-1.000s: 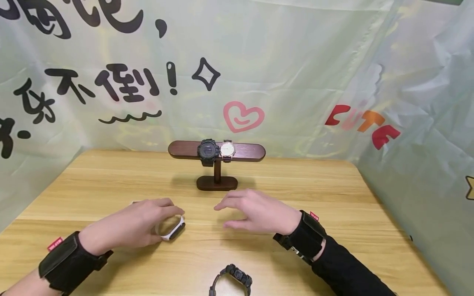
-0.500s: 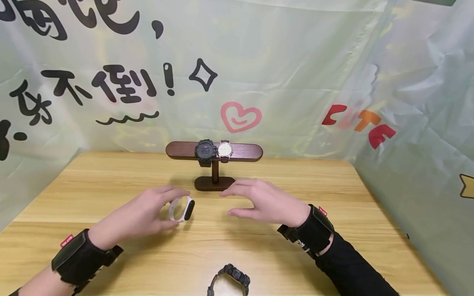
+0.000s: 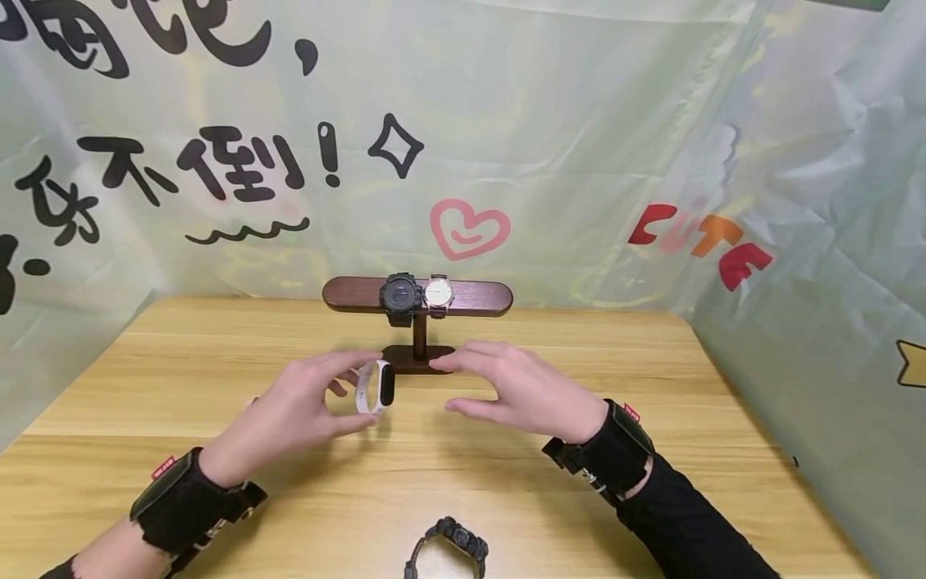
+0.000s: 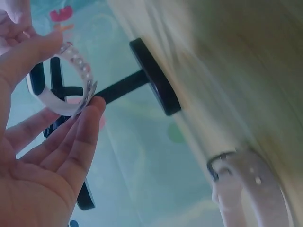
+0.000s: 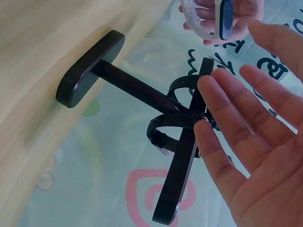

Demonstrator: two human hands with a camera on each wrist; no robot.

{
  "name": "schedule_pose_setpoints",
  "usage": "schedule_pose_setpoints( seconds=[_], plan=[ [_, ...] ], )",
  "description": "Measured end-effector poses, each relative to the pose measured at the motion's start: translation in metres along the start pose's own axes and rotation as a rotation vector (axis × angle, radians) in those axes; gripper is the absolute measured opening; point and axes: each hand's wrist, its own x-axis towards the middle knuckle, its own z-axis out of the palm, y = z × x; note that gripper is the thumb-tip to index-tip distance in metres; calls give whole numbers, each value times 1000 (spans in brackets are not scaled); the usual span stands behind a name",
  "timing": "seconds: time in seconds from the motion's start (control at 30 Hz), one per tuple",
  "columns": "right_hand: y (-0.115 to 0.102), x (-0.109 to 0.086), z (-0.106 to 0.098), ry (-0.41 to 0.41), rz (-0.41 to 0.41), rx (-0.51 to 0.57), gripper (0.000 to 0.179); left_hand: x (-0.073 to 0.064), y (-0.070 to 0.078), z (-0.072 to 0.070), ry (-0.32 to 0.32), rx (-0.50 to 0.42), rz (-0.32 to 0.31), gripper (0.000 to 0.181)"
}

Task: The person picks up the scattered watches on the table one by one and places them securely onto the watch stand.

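My left hand (image 3: pixel 300 402) pinches a white fitness band (image 4: pixel 71 108) between thumb and fingers, its loop upright and its black screen (image 3: pixel 387 384) facing right. The band is raised just in front of a dark wooden watch stand (image 3: pixel 473 297). My right hand (image 3: pixel 510 384) holds nothing; its fingers are spread and relaxed, close before the stand's base (image 3: pixel 405 359). On the stand's bar sit a chunky black watch (image 3: pixel 400 295) and a pale-dialled watch (image 3: pixel 438 294), side by side near the middle. Their straps (image 5: pixel 165 120) loop round the bar.
A second black watch (image 3: pixel 463 537) stands on its strap at the table's front edge. Another white-strapped watch (image 4: pixel 258 187) lies on the table, mostly hidden behind my left forearm in the head view. Printed cloth (image 3: pixel 579 161) hangs behind the wooden table (image 3: pixel 615 362).
My left hand has lifted the white band off the table and carried it right and towards the stand, turning it upright. My right hand has moved slightly forward.
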Motion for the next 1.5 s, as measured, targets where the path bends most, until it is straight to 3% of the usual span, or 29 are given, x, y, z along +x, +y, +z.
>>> schedule_pose_setpoints(
  seconds=[0.43,0.8,1.1,1.5],
  plan=[
    [-1,2,5,150,-17,-53,61,9,17,10,96,-88,-23,77],
    [-5,3,7,218,20,3,70,22,30,23,142,-185,-8,72],
    [-6,2,7,239,4,24,74,30,38,30,129,-311,0,68],
    [-5,3,3,281,-49,40,67,39,41,33,112,-445,24,66]
  ],
)
